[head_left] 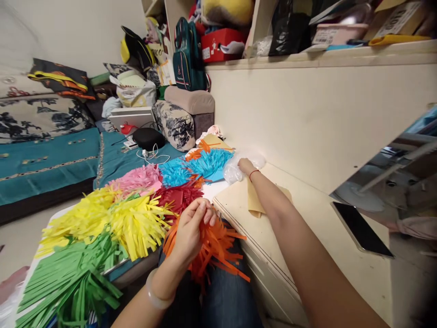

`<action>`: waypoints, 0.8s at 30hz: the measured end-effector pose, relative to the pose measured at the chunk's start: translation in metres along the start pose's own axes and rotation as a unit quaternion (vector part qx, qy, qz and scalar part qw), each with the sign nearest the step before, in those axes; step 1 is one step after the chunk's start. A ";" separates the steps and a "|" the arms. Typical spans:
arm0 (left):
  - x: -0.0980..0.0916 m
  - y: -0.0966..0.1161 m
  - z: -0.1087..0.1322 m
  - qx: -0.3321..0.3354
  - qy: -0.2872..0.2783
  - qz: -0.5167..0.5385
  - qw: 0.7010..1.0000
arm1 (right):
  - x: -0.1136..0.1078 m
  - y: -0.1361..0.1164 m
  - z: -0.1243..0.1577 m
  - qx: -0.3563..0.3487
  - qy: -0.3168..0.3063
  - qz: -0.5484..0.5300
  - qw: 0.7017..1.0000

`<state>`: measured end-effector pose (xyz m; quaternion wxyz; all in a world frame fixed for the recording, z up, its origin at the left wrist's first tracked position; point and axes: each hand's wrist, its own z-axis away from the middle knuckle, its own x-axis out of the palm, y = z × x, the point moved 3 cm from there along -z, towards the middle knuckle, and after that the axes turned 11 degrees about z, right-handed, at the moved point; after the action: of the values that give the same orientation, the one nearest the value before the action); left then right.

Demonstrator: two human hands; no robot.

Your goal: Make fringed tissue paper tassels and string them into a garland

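I see a low table (pixel 51 228) carrying fringed paper bundles: green (pixel 68 278) at its near edge, yellow (pixel 112 218) behind, then pink (pixel 136 178), red (pixel 179 197) and blue (pixel 201 166) toward its far edge. On the cream bench (pixel 307 237) lie tan paper (pixel 254 200) and a phone (pixel 362 230).

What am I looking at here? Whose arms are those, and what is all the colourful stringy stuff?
The camera sits on a person's head and looks forward and down, so the two bare arms belong to that person. There is no machine here.

The left hand holds a bunch of orange paper fringe over the person's lap. The paper is cut into many thin strips, like a pompom.

The right hand reaches forward and touches a clear plastic bag at the far end of a pale wooden surface. A dark phone lies on that surface too.

To the left lie more paper fringes in heaps: green, yellow, pink, red and blue. Behind them is a blue-green couch, with full shelves above.
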<state>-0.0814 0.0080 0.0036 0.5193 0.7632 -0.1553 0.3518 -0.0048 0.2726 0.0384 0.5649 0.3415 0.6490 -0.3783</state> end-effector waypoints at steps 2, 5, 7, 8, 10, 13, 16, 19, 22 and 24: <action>-0.005 0.002 0.002 -0.003 -0.015 -0.009 1.000 | 0.013 -0.001 -0.011 0.003 -0.009 0.001 1.000; -0.008 0.003 0.002 -0.004 -0.028 -0.015 0.999 | 0.028 0.004 -0.031 0.021 -0.018 -0.003 1.000; -0.008 0.001 0.001 -0.010 -0.032 -0.022 0.999 | 0.032 0.012 -0.043 0.032 -0.020 -0.009 0.999; -0.007 -0.001 0.000 -0.015 -0.037 -0.026 0.999 | 0.033 0.016 -0.048 0.035 -0.021 -0.017 0.999; -0.005 -0.004 0.000 -0.023 -0.048 -0.040 0.998 | 0.032 0.024 -0.054 0.034 -0.022 -0.040 0.998; -0.003 -0.005 0.002 0.002 -0.059 -0.083 0.995 | 0.025 0.027 -0.053 0.025 -0.016 -0.096 0.995; -0.006 -0.002 0.007 0.051 -0.047 -0.165 0.984 | 0.013 0.020 -0.033 0.007 0.008 -0.176 0.984; -0.008 0.000 0.012 0.074 -0.043 -0.255 0.963 | 0.002 0.006 0.017 -0.039 0.032 -0.262 0.964; -0.003 -0.003 0.018 0.104 -0.061 -0.318 0.941 | -0.008 -0.011 0.096 -0.161 0.011 -0.385 0.909; 0.005 -0.005 0.024 0.129 -0.079 -0.340 0.928 | -0.015 -0.019 0.151 -0.219 -0.017 -0.460 0.861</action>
<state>-0.0661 -0.0107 -0.0018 0.4907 0.8560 0.1202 0.1098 0.0525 0.1308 0.0440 0.3983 -0.1346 0.7883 -0.4492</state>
